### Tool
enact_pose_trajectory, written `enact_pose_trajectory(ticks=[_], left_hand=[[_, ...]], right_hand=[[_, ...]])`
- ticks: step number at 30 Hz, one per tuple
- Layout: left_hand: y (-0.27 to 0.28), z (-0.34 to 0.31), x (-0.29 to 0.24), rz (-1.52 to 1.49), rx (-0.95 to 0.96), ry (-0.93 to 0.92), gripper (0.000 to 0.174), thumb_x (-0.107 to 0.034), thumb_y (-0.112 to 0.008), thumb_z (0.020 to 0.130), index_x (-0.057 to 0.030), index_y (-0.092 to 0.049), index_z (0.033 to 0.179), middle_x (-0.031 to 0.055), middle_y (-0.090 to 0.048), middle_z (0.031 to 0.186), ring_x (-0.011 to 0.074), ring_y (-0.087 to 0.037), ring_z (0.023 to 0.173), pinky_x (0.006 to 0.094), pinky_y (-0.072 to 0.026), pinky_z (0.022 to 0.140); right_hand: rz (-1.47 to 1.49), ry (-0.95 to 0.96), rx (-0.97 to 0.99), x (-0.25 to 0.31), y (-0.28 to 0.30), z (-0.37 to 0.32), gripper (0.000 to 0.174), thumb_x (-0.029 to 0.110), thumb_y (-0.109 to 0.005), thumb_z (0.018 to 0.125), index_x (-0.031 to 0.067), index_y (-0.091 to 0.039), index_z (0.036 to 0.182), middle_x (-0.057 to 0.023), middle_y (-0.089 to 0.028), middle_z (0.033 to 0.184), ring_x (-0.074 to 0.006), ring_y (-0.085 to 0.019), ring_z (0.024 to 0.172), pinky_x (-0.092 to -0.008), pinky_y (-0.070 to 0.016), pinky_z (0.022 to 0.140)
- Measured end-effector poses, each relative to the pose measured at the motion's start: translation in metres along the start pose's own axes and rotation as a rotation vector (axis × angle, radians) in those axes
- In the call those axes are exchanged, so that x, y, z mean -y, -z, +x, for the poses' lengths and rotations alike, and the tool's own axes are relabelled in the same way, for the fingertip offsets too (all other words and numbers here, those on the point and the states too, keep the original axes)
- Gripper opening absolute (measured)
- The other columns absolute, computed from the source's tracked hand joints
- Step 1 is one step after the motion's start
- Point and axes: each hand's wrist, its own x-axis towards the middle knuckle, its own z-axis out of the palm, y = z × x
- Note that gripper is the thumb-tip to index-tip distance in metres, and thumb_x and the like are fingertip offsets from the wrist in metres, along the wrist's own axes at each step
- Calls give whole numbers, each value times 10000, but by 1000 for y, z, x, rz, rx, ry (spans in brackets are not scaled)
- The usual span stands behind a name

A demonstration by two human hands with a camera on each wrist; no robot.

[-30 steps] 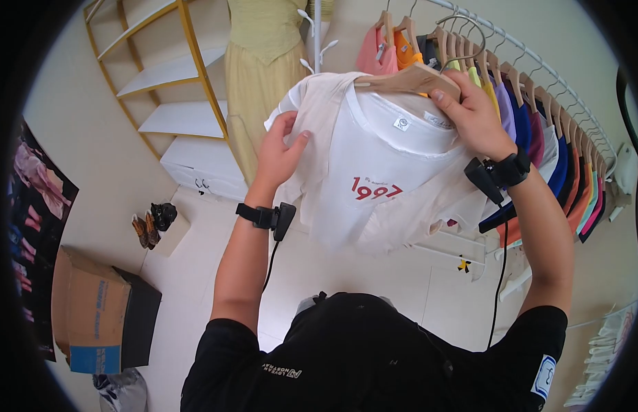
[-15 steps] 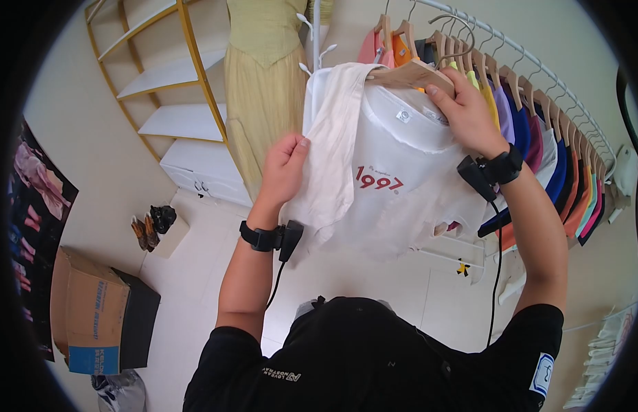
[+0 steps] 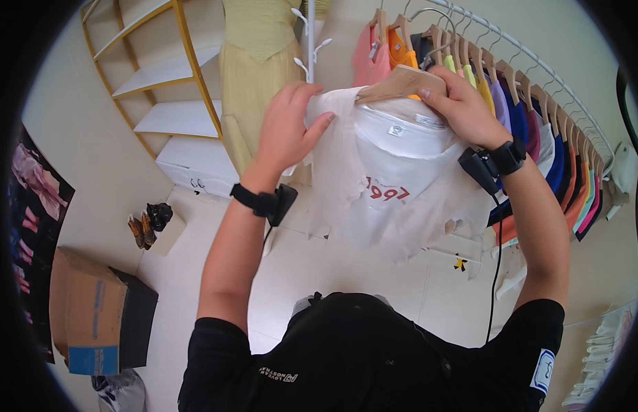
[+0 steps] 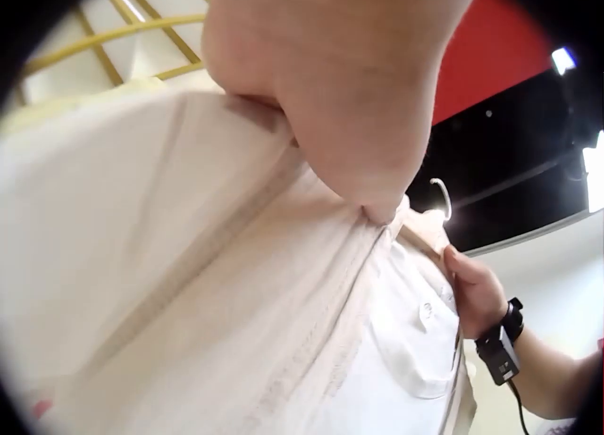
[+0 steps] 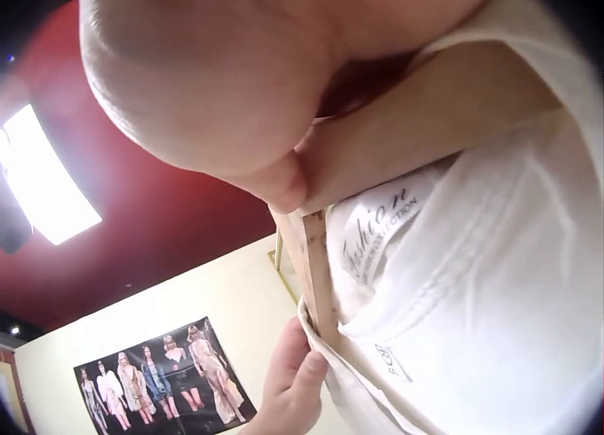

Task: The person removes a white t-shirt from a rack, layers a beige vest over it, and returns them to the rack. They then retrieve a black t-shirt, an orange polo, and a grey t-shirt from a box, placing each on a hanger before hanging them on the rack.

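A cream garment [image 3: 338,151] over a white shirt [image 3: 370,159] hangs on a wooden hanger [image 3: 396,82] gripped by the right hand [image 3: 465,110]; the left hand [image 3: 288,130], half closed, apparently pinches the cream shoulder. The garment partly hides red lettering [image 3: 391,195]. Beyond hang colourful clothes [image 3: 534,139].

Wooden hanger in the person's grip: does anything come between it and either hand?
Nothing visible comes between the right hand and the wooden hanger; it grips bare wood. At the left hand, the cream garment is in between, its shoulder covering that side of the hanger.
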Motion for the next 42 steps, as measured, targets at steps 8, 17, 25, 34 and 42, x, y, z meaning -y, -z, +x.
enact_pose_trajectory(ticks=[8,17,25,34,42], left_hand=[[8,18,35,61,297,221,267,-291,-658,800,-46,-568,853,170,-584,719,353,-566,676,375,-446,603],[29,48,67,10,204,323,363,-380,-631,823,-28,-544,830,161,-574,673,319,-536,619,368,-426,572],[53,47,95,71,67,399,398,-422,-602,838,-28,-555,853,164,-584,681,312,-550,620,362,-436,579],[85,54,122,323,49,478,426,-445,-579,845,-22,-529,824,186,-575,696,358,-530,641,389,-427,582],[94,56,127,322,47,464,393,-413,-601,842,-27,-528,839,187,-569,701,351,-521,639,376,-424,583]], right_hand=[[372,-54,58,-10,36,-17,503,237,-575,875,87,-382,1314,-53,-581,1084,-120,-539,971,-252,-426,834],[-3,-4,70,-38,24,-6,327,250,-565,879,14,-541,1103,-66,-606,947,-151,-557,898,-311,-429,839],[-22,-59,-125,-33,17,-5,577,230,-632,812,48,-372,1293,-174,-536,1131,-267,-513,1065,-367,-441,883],[864,-260,-299,-80,30,10,212,81,-530,882,-18,-562,1067,-55,-643,936,-146,-618,809,-262,-485,744],[293,-165,-437,-88,35,15,190,142,-595,855,-5,-560,971,-26,-618,762,-78,-566,661,-222,-440,594]])
